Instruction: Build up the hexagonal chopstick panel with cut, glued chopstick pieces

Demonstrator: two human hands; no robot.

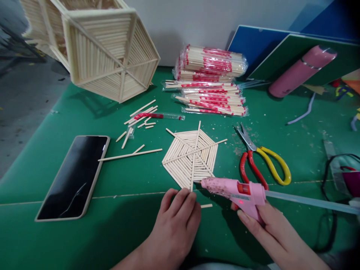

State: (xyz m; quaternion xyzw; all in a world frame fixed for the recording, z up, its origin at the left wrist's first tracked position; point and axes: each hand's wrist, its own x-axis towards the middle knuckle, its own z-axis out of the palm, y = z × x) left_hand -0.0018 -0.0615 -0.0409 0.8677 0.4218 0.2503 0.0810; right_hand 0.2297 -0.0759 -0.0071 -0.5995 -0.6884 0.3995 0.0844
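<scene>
A hexagonal panel of wooden sticks (180,159) lies flat in front of me, crossed by longer sticks that jut past its edge. At its near corner, the bent fingers of my left hand (178,221) are closed together on the panel's edge; their tips are partly hidden. My right hand (264,228) is wrapped round the handle of a pink hot glue gun (230,189), whose nozzle points left at the panel's near edge. From the gun's back runs a long clear glue stick (309,202). A short stick piece (206,206) lies between my hands.
Yellow-and-red-handled scissors (253,148) lie open at the right. A phone (70,176) and cut sticks (140,114) are on the left. Behind are wrapped chopstick bundles (210,80), a pink bottle (302,71) and a large stick-built structure (112,56). A black cord (326,180) curls at the right.
</scene>
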